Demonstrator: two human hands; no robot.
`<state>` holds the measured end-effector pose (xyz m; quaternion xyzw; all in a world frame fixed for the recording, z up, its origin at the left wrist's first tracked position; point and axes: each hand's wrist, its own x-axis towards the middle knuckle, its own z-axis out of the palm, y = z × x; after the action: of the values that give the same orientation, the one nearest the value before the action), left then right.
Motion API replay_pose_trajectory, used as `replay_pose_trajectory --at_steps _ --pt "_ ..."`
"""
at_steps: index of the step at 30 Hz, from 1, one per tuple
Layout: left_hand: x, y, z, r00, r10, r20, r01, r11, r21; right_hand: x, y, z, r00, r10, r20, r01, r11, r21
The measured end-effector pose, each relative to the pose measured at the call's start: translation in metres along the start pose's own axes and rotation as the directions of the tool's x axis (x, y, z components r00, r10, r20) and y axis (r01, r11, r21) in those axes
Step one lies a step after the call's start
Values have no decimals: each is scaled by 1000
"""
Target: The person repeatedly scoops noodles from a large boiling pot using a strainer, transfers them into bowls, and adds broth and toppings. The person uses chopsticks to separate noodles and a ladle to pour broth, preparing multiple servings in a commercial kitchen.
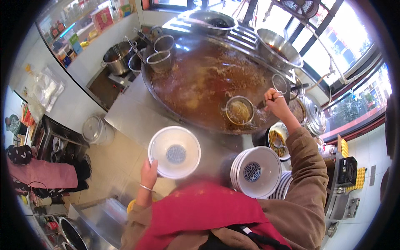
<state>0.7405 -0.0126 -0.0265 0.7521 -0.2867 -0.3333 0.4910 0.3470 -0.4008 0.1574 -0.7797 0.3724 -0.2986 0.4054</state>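
Your red apron (208,208) is nearest; the fingers of your left hand (148,173) clamp an unfilled bowl (176,137). Noodles (239,111) are already in the strainer (241,123), left of your right hand (273,98), its fingers seemingly closed round the handle (261,104).

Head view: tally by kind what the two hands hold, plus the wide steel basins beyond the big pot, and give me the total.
White bowl in the left hand: 1
Strainer in the right hand: 1
Wide steel basins: 2
Total: 4

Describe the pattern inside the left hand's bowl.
The white bowl has a round blue motif, best in head view.
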Motion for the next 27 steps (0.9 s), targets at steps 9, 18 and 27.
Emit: replay_pose_trajectory --at_steps 9,18,27 --pt "-5 15 1 996 87 -10 -87 996 21 24 -5 -7 971 122 -207 -150 981 -125" --pt "-4 13 0 1000 -13 23 13 1000 15 -8 -6 55 915 -341 216 402 811 -424" --pt "1 4 -1 993 19 113 -13 998 -56 8 3 -10 953 198 -231 -182 979 88"
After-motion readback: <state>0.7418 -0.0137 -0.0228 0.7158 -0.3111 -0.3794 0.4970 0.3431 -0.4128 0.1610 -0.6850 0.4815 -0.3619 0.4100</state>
